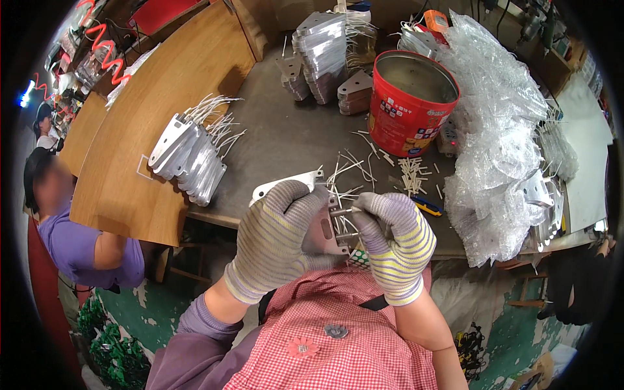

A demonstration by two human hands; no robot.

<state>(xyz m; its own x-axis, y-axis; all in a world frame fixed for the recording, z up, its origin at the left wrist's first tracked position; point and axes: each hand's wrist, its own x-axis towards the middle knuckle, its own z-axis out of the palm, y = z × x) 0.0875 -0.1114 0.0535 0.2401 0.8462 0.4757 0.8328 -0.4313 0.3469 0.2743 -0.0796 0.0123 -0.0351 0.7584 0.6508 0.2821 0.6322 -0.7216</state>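
My left hand (273, 234), in a striped knit glove, grips a flat metal plate (323, 229) with slots, its shiny face reflecting pink. Two thin metal pins (344, 211) stick out of the plate's right edge, and white wires show behind them. My right hand (396, 234), gloved too, has thumb and fingers pinched together at the end of the upper pin. Whatever lies between those fingertips is hidden. Just beyond my left hand is another silver plate (273, 186) with a rounded, holed end. Loose white wires (344, 169) lie beyond my right hand.
Small white tubes (413, 174) and a blue-yellow utility knife (427, 207) lie near a red tin bucket (411, 110). Stacked plates (322, 55) stand behind; wired plates (188, 156) sit left. Bubble wrap (494, 143) covers the right. Another person (91, 247) sits at left.
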